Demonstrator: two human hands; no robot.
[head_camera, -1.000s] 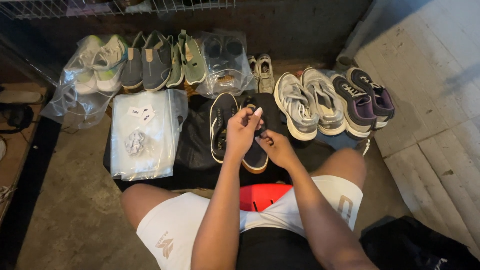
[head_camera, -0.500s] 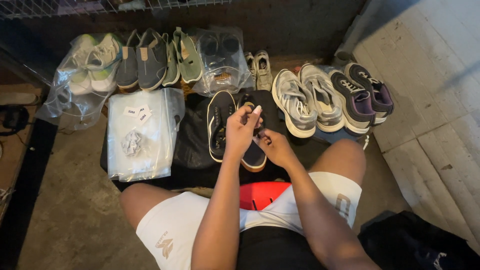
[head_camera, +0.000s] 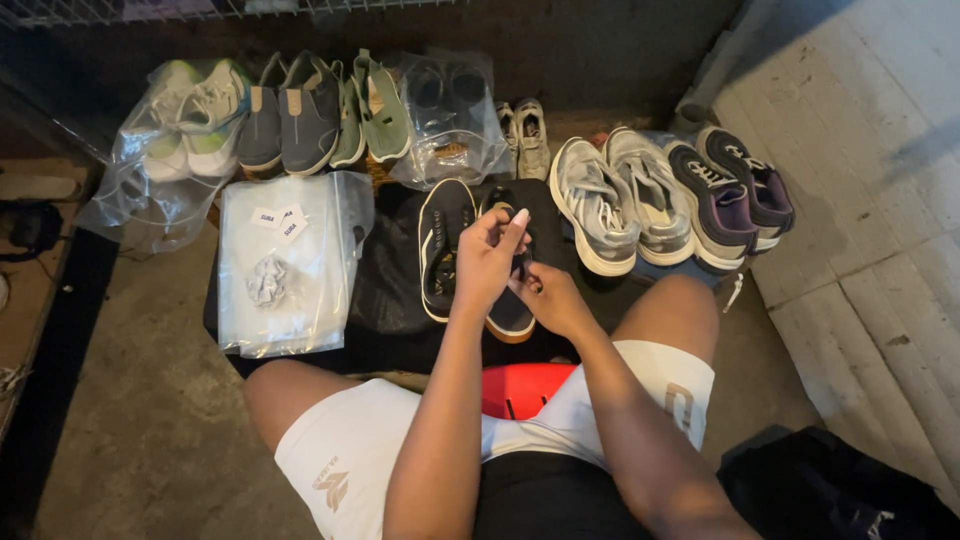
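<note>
The black shoe with the tan sole lies on a dark cloth on the floor, right in front of the seated person's knees, and both hands meet over it. Its partner, a second black shoe, lies just to its left with the opening facing up. The left hand is raised above the shoe with fingers pinched together, one finger pointing up; it seems to be gripping a lace, though the lace itself is too dark to make out. The right hand sits just to the right and slightly nearer, fingers curled in against the shoe's top, touching the left hand's fingertips.

To the left of the cloth lies a clear plastic bag with a crumpled wad of paper inside. Along the far wall runs a row of footwear: white and lime sneakers in a clear bag at the far left, then grey slip-ons, green shoes, and a dark pair in a plastic bag. A small white pair stands behind the hands. To the right are grey sneakers and, beside them, purple and black sneakers. A black bag lies at the near right.
</note>
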